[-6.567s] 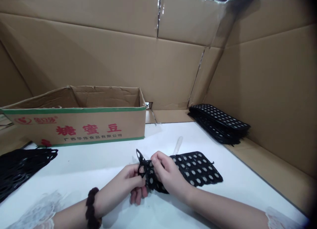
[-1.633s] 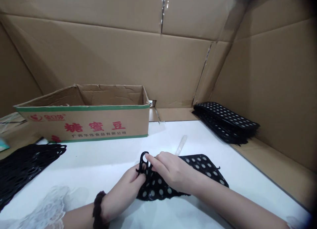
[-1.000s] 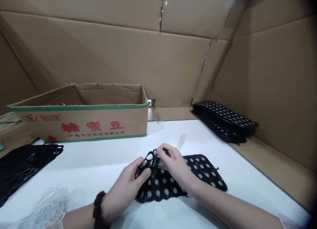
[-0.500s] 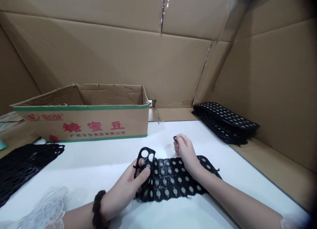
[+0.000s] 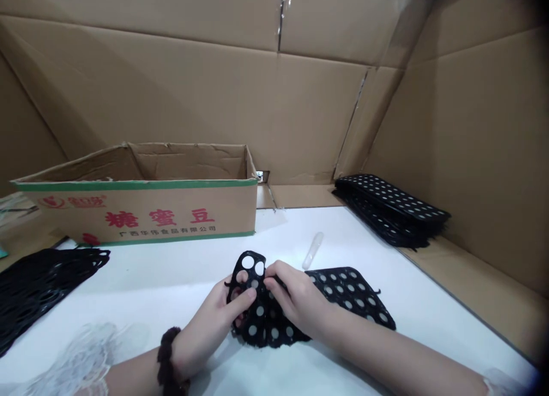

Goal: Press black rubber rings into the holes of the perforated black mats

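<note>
Back at the sheet's raised end, the right hand (image 5: 298,296) has come down from its spot farther up the worktop (image 5: 171,282). Its thumb and forefinger close at the upper edge of the perforated black sheet (image 5: 347,298) (whether they grip a scrap there, I cannot tell). The left hand (image 5: 214,316) pinches the bent-up left end, thumb in front, fingers behind; the right end lies on the worktop, near the clear stick (image 5: 313,249). Judging by the bend, it should handle light, soft and floppy, perhaps tearing at thin rims; best held across several holes.
</note>
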Demonstrator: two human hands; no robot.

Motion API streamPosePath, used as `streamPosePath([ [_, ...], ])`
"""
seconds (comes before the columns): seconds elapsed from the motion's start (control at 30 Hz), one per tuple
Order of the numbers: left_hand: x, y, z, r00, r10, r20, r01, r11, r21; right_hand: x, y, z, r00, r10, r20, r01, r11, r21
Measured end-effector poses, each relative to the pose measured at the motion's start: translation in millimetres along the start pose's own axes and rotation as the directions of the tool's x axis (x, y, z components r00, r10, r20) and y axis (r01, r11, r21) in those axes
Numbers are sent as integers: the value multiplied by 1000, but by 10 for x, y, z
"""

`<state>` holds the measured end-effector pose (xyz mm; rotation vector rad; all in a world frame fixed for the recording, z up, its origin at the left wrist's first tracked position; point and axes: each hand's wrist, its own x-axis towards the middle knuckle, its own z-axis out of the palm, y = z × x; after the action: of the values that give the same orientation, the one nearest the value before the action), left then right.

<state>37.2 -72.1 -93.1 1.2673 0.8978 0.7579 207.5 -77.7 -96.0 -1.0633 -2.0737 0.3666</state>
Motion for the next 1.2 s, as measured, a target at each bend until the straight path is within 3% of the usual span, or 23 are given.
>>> streamPosePath([
  [0.13, 17, -45, -21, 999, -14, -36, 12, 999, -48, 17, 34, 51, 999, -40, 34, 41, 999, -33],
  [0.33, 23, -39, -11, 999, 13, -38, -15, 999, -43, 19, 3, 108, 983, 29, 182, 1, 986, -164],
  [0.47, 10, -28, -11, 998, -4, -55, 3, 1000, -12, 18, 25, 105, 994, 13, 110, 17, 966, -259],
  [0.6, 13, -15, -25, 999, -40, -36, 40, 999, 3, 15, 73, 48, 974, -221, 43, 220, 892, -395],
  [0.7, 28, -7, -28, 997, -60, -52, 62, 997, 46, 19, 78, -7, 923, -335, 189, 384, 768, -512],
  [0.83, 39, 1, -24, 996, -72, -46, 76, 992, 98, 20, 75, -31, 889, -326, 321, 454, 712, -535],
  [1.1, 20, -21, -21, 998, 6, 62, -18, 981, 192, 12, 117, -2, 923, -312, 226, 379, 837, -395],
  [1.2, 27, -2, -10, 996, 27, 82, -44, 978, 204, 29, 8, 20, 981, -127, 145, 153, 971, -183],
])
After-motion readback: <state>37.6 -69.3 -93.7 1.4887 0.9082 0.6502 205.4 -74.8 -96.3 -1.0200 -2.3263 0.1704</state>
